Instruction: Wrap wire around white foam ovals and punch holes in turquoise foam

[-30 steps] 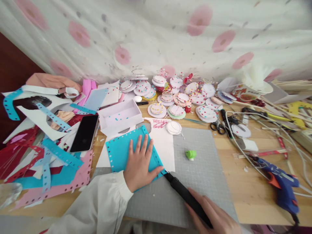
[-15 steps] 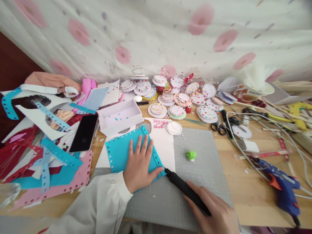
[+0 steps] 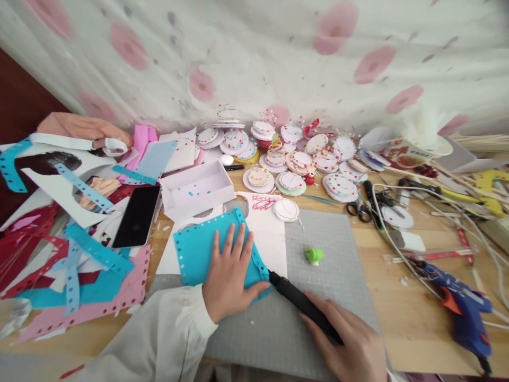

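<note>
My left hand lies spread on a sheet of blue paper, pressing it onto white paper and a grey cutting mat. Punched holes run along the sheet's left and top edges. A narrow punched strip lies along its right edge, next to my fingers. My right hand is closed around a long black-handled tool, which looks like a craft knife. Its narrow tip meets the sheet's lower right corner, near my left thumb. The blade cannot be made out.
A small green punch sits on the mat. Behind are a white box with blue dots and several decorated paper discs. Paper scraps and a phone lie left; scissors, cables and a blue glue gun right.
The view has shifted slightly. The lower end of the blue strip sits a little differently by the tool's tip. Both hands keep nearly the same place and hold.
</note>
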Demonstrator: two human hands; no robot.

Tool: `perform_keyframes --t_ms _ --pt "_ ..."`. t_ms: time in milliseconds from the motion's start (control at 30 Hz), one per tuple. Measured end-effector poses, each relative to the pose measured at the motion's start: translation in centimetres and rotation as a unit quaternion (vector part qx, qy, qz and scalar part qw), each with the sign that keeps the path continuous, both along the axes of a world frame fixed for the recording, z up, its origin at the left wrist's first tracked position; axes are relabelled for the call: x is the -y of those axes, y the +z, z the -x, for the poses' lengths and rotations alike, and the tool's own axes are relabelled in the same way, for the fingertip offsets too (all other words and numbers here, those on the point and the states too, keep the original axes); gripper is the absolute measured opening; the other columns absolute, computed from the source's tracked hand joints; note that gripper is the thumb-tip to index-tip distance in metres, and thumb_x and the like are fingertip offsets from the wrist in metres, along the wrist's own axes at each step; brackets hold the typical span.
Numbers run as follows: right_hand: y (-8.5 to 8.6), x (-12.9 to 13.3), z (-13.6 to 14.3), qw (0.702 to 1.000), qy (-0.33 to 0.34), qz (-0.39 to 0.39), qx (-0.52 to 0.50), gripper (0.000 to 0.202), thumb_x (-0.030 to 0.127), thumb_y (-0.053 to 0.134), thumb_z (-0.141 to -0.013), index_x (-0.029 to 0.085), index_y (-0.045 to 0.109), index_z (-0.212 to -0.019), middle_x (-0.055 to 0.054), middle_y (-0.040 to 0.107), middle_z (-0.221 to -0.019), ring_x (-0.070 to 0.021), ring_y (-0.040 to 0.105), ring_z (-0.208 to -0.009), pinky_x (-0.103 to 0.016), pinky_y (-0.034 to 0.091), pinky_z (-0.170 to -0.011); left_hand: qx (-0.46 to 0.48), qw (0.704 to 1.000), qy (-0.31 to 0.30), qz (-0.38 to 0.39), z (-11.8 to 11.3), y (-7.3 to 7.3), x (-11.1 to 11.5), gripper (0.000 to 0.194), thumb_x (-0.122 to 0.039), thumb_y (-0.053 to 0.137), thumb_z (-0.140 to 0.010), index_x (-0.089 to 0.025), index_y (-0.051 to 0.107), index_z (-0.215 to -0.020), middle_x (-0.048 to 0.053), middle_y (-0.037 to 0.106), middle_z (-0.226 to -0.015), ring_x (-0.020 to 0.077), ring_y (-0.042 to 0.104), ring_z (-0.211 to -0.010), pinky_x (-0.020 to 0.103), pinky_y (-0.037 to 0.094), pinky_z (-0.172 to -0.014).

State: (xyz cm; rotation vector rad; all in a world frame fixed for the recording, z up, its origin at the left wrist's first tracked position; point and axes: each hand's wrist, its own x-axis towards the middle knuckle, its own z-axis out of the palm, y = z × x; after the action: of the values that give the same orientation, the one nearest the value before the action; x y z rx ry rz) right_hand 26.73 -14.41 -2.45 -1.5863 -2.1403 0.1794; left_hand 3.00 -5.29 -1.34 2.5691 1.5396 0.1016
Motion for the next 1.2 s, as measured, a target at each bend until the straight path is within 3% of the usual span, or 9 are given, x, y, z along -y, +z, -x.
perform_keyframes --t_ms 167,400,567,800,1200 --pt "0.3 -0.3 -0.6 1.0 0.021 0.007 0.007 0.031 0.037 0.054 -0.089 0.02 0.06 -0.115 -0.001 0.07 -0.076 -0.014 0.065 -0.055 -0.024 0.05 -0.051 0.01 1.0 -0.008 0.001 0.3 0.0 -0.1 0.096 -0.074 0.037 -0.078 -0.01 0.02 -0.148 0.016 0.01 -0.156 0.0403 0.006 -0.143 0.066 0.007 -0.109" --pt "0.6 -0.1 -0.7 1.0 0.02 -0.004 0.017 0.032 0.039 0.054 -0.089 0.019 0.063 -0.112 -0.003 0.07 -0.073 -0.0141 0.063 -0.053 -0.024 0.049 -0.052 0.002 1.0 0.014 -0.012 0.2 0.1 0.0 0.062 -0.046 0.03 -0.095 -0.015 0.022 -0.148 0.01 0.012 -0.157 0.0333 0.009 -0.144 0.06 0.011 -0.112" --pt "0.4 0.0 0.0 0.999 0.022 -0.021 0.017 0.032 0.037 0.054 -0.09 0.018 0.063 -0.115 -0.002 0.068 -0.069 -0.0132 0.062 -0.052 -0.023 0.047 -0.051 0.005 1.0 -0.015 -0.011 0.3 0.1 0.5 0.07 -0.049 0.032 -0.093 -0.009 0.015 -0.148 0.011 0.011 -0.156 0.0322 0.008 -0.144 0.057 0.012 -0.113" --pt "0.0 0.2 0.0 1.0 -0.002 -0.02 0.017 0.033 0.037 0.054 -0.09 0.019 0.062 -0.117 -0.001 0.068 -0.07 -0.013 0.063 -0.054 -0.023 0.047 -0.053 -0.003 1.0 -0.012 -0.009 0.3 0.3 0.8 0.071 -0.049 0.035 -0.092 -0.008 0.018 -0.148 0.013 0.011 -0.156 0.0326 0.008 -0.144 0.056 0.01 -0.114" --pt "0.0 -3.0 2.3 0.998 -0.054 0.003 0.021 0.032 0.043 0.05 -0.091 0.023 0.065 -0.111 -0.003 0.073 -0.085 -0.0148 0.068 -0.064 -0.022 0.048 -0.055 -0.003 1.0 -0.015 -0.022 0.2 0.2 0.9 0.072 -0.049 0.035 -0.091 -0.007 0.019 -0.147 0.015 0.013 -0.156 0.0337 0.009 -0.144 0.057 0.011 -0.113"
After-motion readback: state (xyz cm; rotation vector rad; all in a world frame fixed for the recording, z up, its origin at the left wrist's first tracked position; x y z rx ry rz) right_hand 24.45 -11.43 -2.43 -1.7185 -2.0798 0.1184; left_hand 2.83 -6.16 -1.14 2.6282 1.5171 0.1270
